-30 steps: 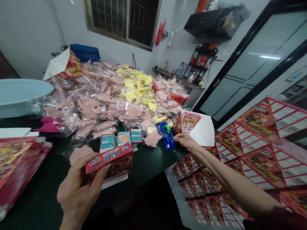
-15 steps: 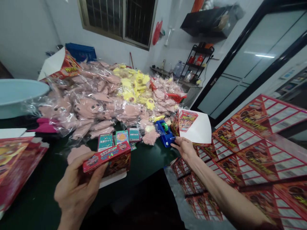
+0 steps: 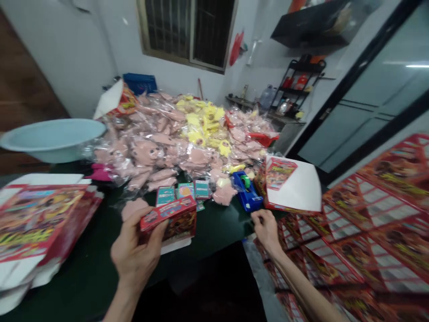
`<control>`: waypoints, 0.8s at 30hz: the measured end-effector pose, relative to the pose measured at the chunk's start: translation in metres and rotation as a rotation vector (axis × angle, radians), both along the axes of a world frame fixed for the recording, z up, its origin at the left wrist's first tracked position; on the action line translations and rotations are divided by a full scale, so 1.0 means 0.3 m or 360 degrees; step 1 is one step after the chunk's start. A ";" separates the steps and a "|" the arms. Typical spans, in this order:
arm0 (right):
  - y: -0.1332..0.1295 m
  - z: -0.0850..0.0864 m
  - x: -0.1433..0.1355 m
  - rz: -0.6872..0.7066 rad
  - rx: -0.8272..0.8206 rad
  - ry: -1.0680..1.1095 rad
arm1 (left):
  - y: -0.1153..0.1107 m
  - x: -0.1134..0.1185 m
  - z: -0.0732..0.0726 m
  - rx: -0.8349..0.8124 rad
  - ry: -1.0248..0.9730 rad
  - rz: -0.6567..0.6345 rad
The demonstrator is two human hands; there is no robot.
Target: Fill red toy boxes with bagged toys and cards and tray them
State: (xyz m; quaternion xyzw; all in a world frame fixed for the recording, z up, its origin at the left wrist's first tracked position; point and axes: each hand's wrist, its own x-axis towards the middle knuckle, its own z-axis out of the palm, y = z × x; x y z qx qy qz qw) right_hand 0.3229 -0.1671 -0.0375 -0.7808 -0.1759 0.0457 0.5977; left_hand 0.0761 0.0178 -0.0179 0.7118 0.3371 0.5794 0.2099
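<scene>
A small red printed box (image 3: 179, 219) is gripped by my left hand (image 3: 137, 248), thumb on the near side, with a white flap showing underneath. Just beyond it lie teal cards (image 3: 166, 195) on the dark green table. My right hand (image 3: 266, 229) has its fingers curled together in front of the blue tape dispenser (image 3: 248, 192), which carries a green roll. Whatever its fingertips may hold is too small to make out. Right of the dispenser stands an open red box (image 3: 291, 183) with a large white flap.
Bagged pink and yellow plush toys (image 3: 161, 147) are heaped across the back. Flat red cartons (image 3: 40, 219) are stacked at left, below a pale blue basin (image 3: 56, 138). Many red display boxes (image 3: 358, 250) fill the right side.
The view has swung left, so things appear farther right. My right hand has drawn nearer me from beside the dispenser, and its fingers have closed. My left hand still grips the box.
</scene>
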 end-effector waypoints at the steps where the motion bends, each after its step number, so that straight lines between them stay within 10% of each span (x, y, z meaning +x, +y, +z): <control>1: 0.002 0.026 -0.055 0.0077 0.0012 -0.0010 | -0.007 0.002 0.011 0.0075 0.0030 0.0013; 9: 0.200 0.260 -0.474 0.1136 0.0680 0.0707 | -0.043 -0.007 0.054 0.0139 0.0026 -0.0176; 24: 0.274 0.261 -0.549 0.0908 0.0649 0.0774 | -0.035 -0.052 0.097 0.0356 0.0251 -0.0587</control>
